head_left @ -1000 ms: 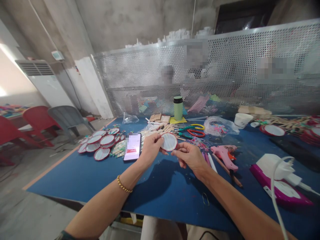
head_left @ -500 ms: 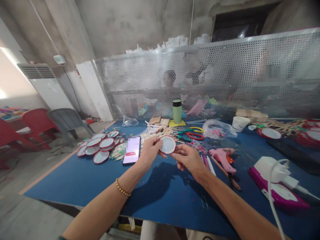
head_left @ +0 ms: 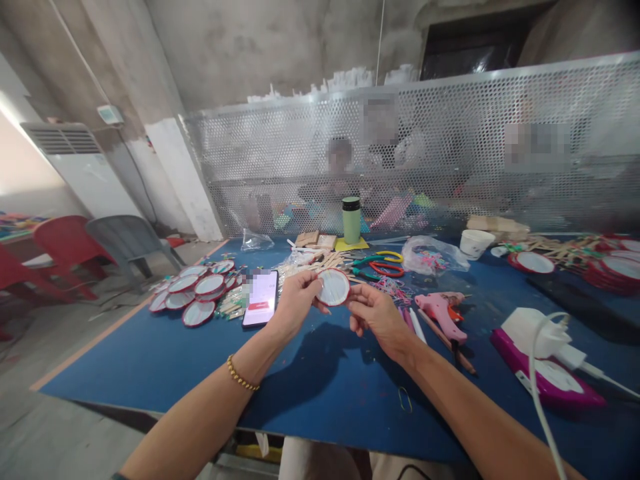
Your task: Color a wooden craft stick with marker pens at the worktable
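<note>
A small white disc with a red rim (head_left: 333,287) is held above the blue table (head_left: 200,373), its pale face turned up toward me. My left hand (head_left: 299,300) pinches its left edge between thumb and fingers. On the other side, my right hand (head_left: 374,312) has its thumb and fingertips closed at the disc's lower right edge. Just left of my left hand lies a phone (head_left: 261,303) with a lit screen. Several similar red-rimmed discs (head_left: 199,312) are piled further left.
Pliers (head_left: 385,269), a bag of small coloured pieces (head_left: 435,257) and a green bottle (head_left: 351,223) stand or lie behind my hands. To the right are a pink glue gun (head_left: 443,313), a purple power strip (head_left: 545,373) with a white cable, and a white cup (head_left: 476,245). A perforated metal screen (head_left: 280,147) rises behind the table.
The view has shifted slightly, moving the table's contents a little left. Both hands keep their hold on the disc, which has tilted slightly.
</note>
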`<act>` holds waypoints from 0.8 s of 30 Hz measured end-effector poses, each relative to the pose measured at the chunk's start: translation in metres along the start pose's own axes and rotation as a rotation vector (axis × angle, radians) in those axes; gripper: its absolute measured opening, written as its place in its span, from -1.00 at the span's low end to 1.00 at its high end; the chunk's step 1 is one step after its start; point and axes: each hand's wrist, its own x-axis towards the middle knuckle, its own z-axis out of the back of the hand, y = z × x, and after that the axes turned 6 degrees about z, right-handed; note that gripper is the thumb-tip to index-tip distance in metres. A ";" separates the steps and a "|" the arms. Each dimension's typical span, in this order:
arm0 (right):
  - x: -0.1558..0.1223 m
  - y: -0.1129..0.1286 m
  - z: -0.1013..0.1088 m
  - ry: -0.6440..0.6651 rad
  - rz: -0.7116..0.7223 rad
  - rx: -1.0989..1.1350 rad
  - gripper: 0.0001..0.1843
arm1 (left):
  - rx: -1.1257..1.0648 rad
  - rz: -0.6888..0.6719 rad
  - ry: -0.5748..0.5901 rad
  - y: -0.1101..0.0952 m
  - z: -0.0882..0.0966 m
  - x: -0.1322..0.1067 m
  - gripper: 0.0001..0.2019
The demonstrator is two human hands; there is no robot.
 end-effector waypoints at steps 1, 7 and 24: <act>0.000 0.000 0.000 0.001 0.001 0.001 -0.70 | -0.001 0.000 0.003 0.000 0.000 -0.001 -0.79; -0.002 0.004 0.001 0.010 0.007 0.012 -0.69 | 0.007 -0.009 0.020 -0.003 -0.001 -0.003 -0.79; -0.002 0.004 0.000 0.011 0.000 0.033 -0.68 | 0.021 -0.020 0.031 -0.004 0.000 -0.003 -0.80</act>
